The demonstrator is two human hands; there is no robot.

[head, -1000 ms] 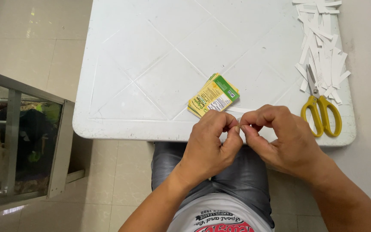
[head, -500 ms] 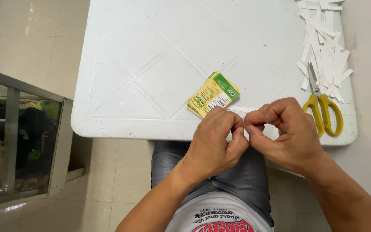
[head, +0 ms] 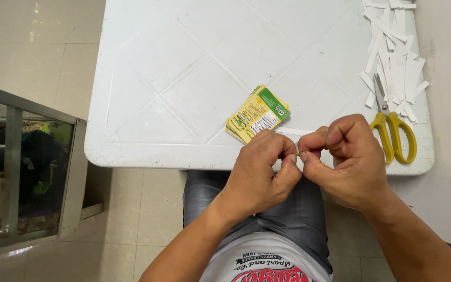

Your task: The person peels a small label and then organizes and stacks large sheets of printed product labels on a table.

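Both hands, left hand (head: 259, 172) and right hand (head: 343, 156), are still pinching one white paper strip (head: 294, 131) beside the yellow packets (head: 257, 114), hardly shifting since before.

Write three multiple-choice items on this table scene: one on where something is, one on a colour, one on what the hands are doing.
1. Where do the scissors lie?
A. at the table's right edge, below the paper strips
B. on the floor
C. on the packets

2. What colour are the scissor handles?
A. red
B. yellow
C. black

3. What are the left hand and right hand doing?
A. resting flat and apart
B. gripping the scissors
C. pinching a thin white strip between them

Answers: 1 A, they sit beneath the heap of paper strips on the table. 2 B, both loops are yellow. 3 C, the fingertips meet on the strip beside the packets.
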